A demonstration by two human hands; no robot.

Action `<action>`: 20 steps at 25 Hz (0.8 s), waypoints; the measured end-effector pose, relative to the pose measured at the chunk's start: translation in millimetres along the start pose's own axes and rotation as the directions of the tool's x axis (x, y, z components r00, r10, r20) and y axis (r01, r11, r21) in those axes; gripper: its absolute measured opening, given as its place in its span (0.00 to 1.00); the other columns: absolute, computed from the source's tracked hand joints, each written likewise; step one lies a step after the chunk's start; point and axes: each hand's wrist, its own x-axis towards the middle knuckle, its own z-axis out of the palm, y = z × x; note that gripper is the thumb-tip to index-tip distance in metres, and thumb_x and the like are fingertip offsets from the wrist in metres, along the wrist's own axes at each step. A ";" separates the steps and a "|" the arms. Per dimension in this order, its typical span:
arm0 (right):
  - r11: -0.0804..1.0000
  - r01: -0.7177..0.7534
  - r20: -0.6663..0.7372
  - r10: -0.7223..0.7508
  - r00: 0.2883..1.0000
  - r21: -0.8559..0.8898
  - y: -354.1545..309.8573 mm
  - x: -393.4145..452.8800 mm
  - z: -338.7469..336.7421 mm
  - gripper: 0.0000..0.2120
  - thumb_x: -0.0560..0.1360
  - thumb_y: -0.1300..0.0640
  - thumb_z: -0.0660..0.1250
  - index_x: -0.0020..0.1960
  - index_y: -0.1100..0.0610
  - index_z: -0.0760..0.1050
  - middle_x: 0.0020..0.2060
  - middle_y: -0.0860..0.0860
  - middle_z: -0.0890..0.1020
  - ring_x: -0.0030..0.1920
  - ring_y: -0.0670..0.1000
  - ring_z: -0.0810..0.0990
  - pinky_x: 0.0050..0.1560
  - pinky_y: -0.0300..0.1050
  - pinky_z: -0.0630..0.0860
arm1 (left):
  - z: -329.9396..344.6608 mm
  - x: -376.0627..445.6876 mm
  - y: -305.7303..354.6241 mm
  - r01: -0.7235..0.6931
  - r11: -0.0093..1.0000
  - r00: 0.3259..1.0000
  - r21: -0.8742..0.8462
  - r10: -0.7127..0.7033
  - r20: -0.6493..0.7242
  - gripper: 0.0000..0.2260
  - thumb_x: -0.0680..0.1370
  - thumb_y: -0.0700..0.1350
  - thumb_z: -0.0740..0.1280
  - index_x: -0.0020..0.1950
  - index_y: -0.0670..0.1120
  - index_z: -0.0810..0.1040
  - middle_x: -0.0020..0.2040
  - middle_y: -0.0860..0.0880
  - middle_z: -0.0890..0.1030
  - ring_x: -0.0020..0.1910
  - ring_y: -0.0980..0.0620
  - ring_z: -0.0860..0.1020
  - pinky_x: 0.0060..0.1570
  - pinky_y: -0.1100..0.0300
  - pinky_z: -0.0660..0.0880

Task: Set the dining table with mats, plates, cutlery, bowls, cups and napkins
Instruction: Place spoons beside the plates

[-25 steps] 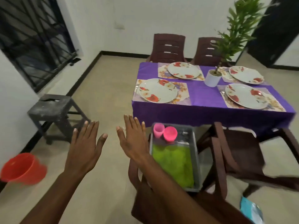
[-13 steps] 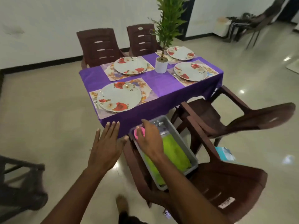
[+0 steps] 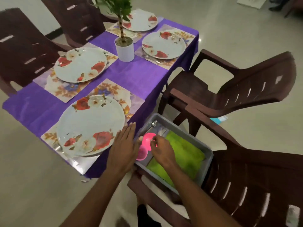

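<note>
Pinched the rim of a pink cup (image 3: 148, 138) in the right hand (image 3: 161, 150) – inside the grey tray (image 3: 207, 158) on the chair seat, presumably to lift it toward the surface. Kept the left hand (image 3: 123, 149) flat, fingers straight, holding nothing, beside the nearest plate (image 3: 90, 125) – likely steadying.

The counter (image 3: 144, 79) wears a purple cloth. On it lie 4 floral mats, each under a flowered plate: the near mat (image 3: 114, 89) with the near plate (image 3: 90, 125), the left mat (image 3: 62, 89) with the left plate (image 3: 80, 64), the right mat (image 3: 188, 36) with the right plate (image 3: 164, 45), and the far mat (image 3: 114, 31) with the far plate (image 3: 141, 22). A white pot (image 3: 125, 49) with a plant stands between them. Cutlery (image 3: 58, 147) peeks from beside the near plate.
</note>
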 end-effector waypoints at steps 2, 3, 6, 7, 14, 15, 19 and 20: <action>0.993 -0.118 -0.042 0.119 0.992 0.030 18.5 22.4 9.7 0.11 0.81 0.52 0.61 0.56 0.56 0.79 0.51 0.54 0.84 0.51 0.56 0.82 0.46 0.49 0.77 | 32.2 26.5 -1.9 -0.055 0.996 0.991 -0.068 0.063 0.114 0.27 0.86 0.57 0.50 0.83 0.49 0.53 0.83 0.52 0.56 0.81 0.56 0.49 0.79 0.58 0.44; 0.985 -0.165 -0.061 0.169 0.984 0.055 27.1 33.4 15.9 0.10 0.81 0.53 0.61 0.55 0.56 0.79 0.50 0.54 0.84 0.50 0.56 0.82 0.45 0.49 0.77 | 50.7 37.7 -6.0 -0.071 0.994 0.982 -0.079 0.084 0.169 0.27 0.86 0.57 0.50 0.84 0.49 0.52 0.83 0.51 0.56 0.82 0.55 0.49 0.79 0.58 0.44; 0.933 -0.318 -0.116 0.339 0.934 0.166 49.8 74.5 31.2 0.08 0.80 0.58 0.64 0.51 0.58 0.81 0.46 0.54 0.85 0.47 0.54 0.81 0.44 0.47 0.73 | 104.4 76.6 -20.7 -0.032 0.993 0.954 -0.116 0.065 0.291 0.27 0.86 0.52 0.53 0.84 0.48 0.52 0.83 0.49 0.56 0.82 0.51 0.51 0.80 0.54 0.49; 0.900 -0.370 -0.112 0.402 0.909 0.230 57.2 97.5 39.0 0.07 0.79 0.59 0.65 0.50 0.58 0.81 0.46 0.54 0.85 0.47 0.54 0.81 0.46 0.47 0.74 | 119.3 90.3 -26.2 0.010 0.990 0.952 -0.142 0.034 0.303 0.26 0.86 0.50 0.55 0.83 0.48 0.53 0.83 0.48 0.57 0.82 0.50 0.53 0.80 0.51 0.53; 0.603 -0.509 0.074 0.598 0.798 0.615 114.8 253.7 117.3 0.10 0.72 0.65 0.65 0.35 0.53 0.73 0.30 0.54 0.74 0.31 0.54 0.72 0.35 0.52 0.72 | 209.4 200.1 -77.6 0.290 0.941 0.918 -0.176 -0.222 0.329 0.31 0.81 0.43 0.63 0.83 0.49 0.55 0.80 0.43 0.63 0.78 0.42 0.62 0.75 0.45 0.62; 0.572 -0.535 0.106 0.616 0.781 0.622 117.1 266.0 122.4 0.10 0.75 0.65 0.65 0.37 0.55 0.75 0.32 0.55 0.77 0.32 0.54 0.74 0.38 0.54 0.76 | 217.5 207.9 -81.6 0.299 0.941 0.915 -0.161 -0.234 0.330 0.32 0.81 0.43 0.64 0.82 0.49 0.55 0.81 0.44 0.61 0.79 0.43 0.61 0.76 0.46 0.60; 0.451 -0.568 0.129 0.695 0.708 0.688 163.1 321.2 175.7 0.13 0.72 0.60 0.70 0.55 0.61 0.82 0.49 0.62 0.85 0.46 0.61 0.84 0.46 0.64 0.84 | 244.9 222.8 -95.6 0.422 0.900 0.857 -0.105 -0.358 0.371 0.28 0.80 0.45 0.62 0.80 0.53 0.62 0.77 0.47 0.67 0.75 0.44 0.66 0.73 0.47 0.65; 0.412 -0.558 0.126 0.714 0.689 0.720 169.8 330.7 186.4 0.15 0.72 0.60 0.71 0.58 0.61 0.82 0.51 0.61 0.85 0.48 0.62 0.85 0.46 0.65 0.83 | 249.2 220.5 -97.9 0.432 0.897 0.849 -0.091 -0.371 0.375 0.26 0.79 0.45 0.62 0.78 0.54 0.64 0.75 0.48 0.70 0.73 0.43 0.69 0.70 0.46 0.68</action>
